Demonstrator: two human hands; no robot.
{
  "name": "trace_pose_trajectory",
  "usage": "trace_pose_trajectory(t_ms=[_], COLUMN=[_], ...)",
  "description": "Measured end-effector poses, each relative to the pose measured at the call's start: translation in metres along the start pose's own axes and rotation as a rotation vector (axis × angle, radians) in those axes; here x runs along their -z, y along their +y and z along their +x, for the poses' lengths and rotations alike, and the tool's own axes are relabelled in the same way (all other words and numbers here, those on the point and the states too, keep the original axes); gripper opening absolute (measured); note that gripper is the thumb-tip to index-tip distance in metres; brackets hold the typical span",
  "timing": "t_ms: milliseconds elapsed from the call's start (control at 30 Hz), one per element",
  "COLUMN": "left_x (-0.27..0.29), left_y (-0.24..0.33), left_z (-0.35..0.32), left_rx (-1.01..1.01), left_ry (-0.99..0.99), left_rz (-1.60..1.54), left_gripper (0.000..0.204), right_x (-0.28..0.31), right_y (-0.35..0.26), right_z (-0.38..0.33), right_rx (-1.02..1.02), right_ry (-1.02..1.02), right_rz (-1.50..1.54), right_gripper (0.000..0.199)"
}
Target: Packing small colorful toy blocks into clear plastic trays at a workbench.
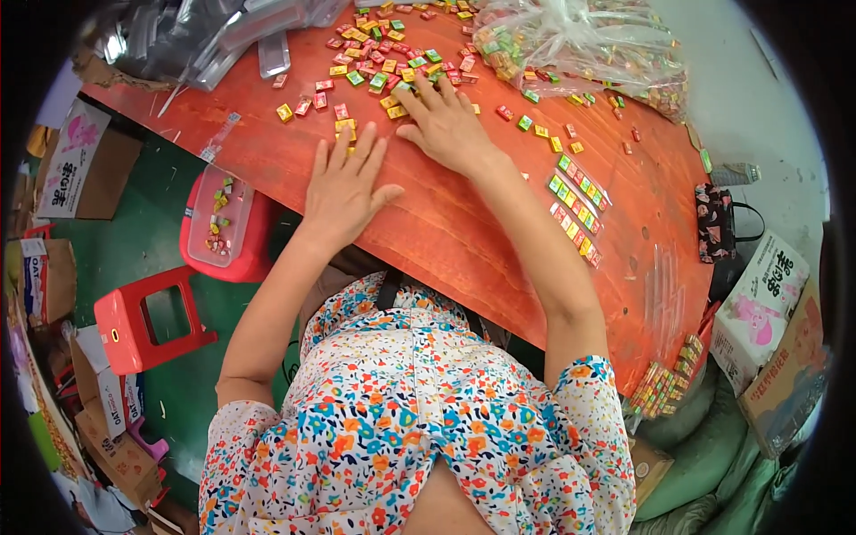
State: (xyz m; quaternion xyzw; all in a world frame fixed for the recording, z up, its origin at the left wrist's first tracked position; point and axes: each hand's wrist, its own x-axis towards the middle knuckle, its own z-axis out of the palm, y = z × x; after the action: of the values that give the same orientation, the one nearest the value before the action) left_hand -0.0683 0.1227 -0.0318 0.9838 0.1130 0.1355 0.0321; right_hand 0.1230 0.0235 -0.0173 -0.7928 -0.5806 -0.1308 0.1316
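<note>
Small block-shaped pieces, seemingly wrapped candies (367,61), in red, yellow and green lie scattered over the far part of the red table (437,232). My left hand (346,185) is spread low over the tabletop, its fingertips at a few yellow pieces. Farther in and to the right, my right hand (446,127) reaches among the loose pieces with fingers apart, touching or just above some of them. Neither hand grips anything that I can see. Right of my right forearm, clear strips (578,198) filled with rows of these pieces lie on the table.
A large clear bag (580,45) of candies stands at the far right, and clear plastic cases (241,36) are piled far left. Empty-looking clear strips (662,290) and filled bundles (667,379) sit near the right edge. Left of the table are a red stool (134,325) and a plastic tub (223,214).
</note>
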Motion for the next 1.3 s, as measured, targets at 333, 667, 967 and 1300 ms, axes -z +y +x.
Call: trace_pose_trajectory(t_ms=[333, 667, 967, 1300], left_x=[0.003, 0.019, 0.015, 0.029], left_y=[-0.013, 0.018, 0.017, 0.027], left_z=[-0.010, -0.014, -0.016, -0.038], left_rx=[0.042, -0.113, -0.126, -0.160], left_ry=[0.122, 0.273, 0.229, 0.245], left_rz=[-0.154, -0.382, -0.257, -0.353], left_gripper=[0.061, 0.041, 0.035, 0.032], right_x=[0.082, 0.080, 0.063, 0.056], right_y=[-0.007, 0.038, -0.045, -0.021], right_z=[-0.093, -0.118, -0.110, -0.086], right_rx=[-0.149, -0.306, -0.045, 0.124], right_ry=[-0.113, -0.150, -0.077, -0.111], right_rz=[0.370, 0.116, 0.439, 0.290], right_gripper=[0.041, 0.025, 0.022, 0.023])
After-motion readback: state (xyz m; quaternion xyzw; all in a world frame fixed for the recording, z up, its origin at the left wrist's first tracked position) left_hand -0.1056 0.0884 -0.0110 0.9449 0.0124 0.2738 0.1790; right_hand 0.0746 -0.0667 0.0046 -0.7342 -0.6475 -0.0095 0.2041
